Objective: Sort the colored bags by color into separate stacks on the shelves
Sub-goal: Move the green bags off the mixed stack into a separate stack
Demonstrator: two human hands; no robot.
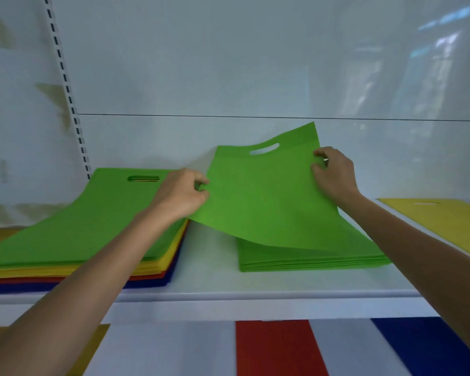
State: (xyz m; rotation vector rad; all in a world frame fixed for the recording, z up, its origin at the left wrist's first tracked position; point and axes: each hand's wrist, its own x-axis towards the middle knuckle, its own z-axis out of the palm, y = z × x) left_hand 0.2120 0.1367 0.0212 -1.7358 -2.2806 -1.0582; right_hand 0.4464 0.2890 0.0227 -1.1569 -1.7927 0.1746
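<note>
A green bag (263, 191) with a cut-out handle is held tilted above the all-green stack (310, 260) in the middle of the white shelf (255, 294). My left hand (183, 195) pinches its left edge and my right hand (334, 172) pinches its right edge. The bag's near edge droops onto the green stack. On the left lies a mixed pile (73, 240) with green bags on top, then yellow, red and blue layers below.
A yellow stack (445, 218) lies at the right end of the shelf. On the lower shelf I see a red stack (277, 348), a blue stack (429, 346) and a yellow one (92, 348). A slotted upright (65, 85) stands at the back left.
</note>
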